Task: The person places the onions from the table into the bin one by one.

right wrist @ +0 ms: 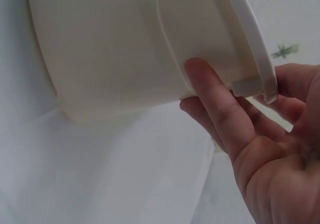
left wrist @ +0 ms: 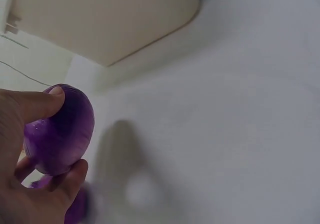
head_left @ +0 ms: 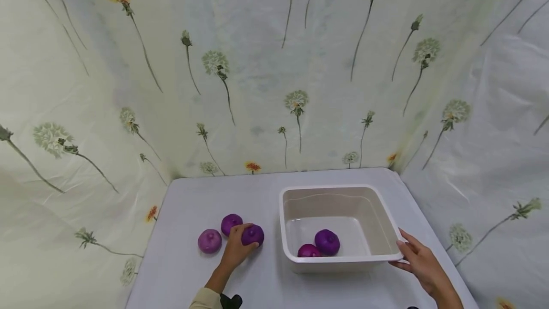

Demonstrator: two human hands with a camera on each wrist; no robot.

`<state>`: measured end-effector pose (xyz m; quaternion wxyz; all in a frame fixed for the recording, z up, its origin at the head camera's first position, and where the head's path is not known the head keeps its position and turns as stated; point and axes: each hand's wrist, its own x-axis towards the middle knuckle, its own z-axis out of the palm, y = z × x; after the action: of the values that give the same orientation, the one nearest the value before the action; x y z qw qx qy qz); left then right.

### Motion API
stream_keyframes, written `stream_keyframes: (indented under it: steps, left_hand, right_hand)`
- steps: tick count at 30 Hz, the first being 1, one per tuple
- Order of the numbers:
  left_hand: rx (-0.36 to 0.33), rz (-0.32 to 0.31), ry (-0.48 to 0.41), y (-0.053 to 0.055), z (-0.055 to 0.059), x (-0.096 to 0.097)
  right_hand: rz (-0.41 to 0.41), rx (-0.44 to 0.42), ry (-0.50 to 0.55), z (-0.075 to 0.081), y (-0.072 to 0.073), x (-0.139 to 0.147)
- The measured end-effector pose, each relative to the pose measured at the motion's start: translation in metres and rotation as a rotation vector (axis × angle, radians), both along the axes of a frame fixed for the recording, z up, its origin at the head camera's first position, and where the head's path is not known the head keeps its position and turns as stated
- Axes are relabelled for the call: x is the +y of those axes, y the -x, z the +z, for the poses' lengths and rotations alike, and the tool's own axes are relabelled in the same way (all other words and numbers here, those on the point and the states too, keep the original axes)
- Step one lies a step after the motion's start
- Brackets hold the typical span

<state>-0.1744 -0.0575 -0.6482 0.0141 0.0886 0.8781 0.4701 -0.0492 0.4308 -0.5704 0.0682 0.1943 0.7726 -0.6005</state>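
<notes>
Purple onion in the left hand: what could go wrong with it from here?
It could slip: the left hand holds the smooth, rounded purple onion between thumb and fingertips, so a loosened pinch might let it roll away.

It might knock the tub, whose raised rim stands between it and the inside.

The tub could shift or tilt if the right hand pulls on its side, perhaps rolling the two onions inside.

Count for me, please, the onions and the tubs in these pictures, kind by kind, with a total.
Onions: 5 (2 in the tub, 2 on the table, 1 in the left hand)
Tubs: 1
Total: 6
</notes>
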Motion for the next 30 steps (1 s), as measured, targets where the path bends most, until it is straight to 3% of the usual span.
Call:
stream_keyframes:
  steps: [5,11,18,25,30]
  left_hand:
    - [0.036,-0.03,-0.01,0.01,0.024,-0.004]
    - [0.104,-0.061,-0.075,0.023,0.061,-0.001]
    - [0.061,-0.135,-0.138,0.035,0.104,0.01]
    - [0.045,-0.249,-0.203,0.046,0.128,0.029]
    - [0.057,-0.323,-0.227,0.055,0.138,0.048]
  right_hand:
    - [-0.004,-0.007,0.004,0.0,-0.001,0.0]
    - [0.006,0.004,0.006,0.0,-0.001,0.0]
    - [-0.002,0.006,0.01,0.0,-0.001,0.0]
    - [-0.012,0.01,0.01,-0.002,-0.002,0.001]
    - [-0.015,0.011,0.008,-0.002,-0.002,0.0]
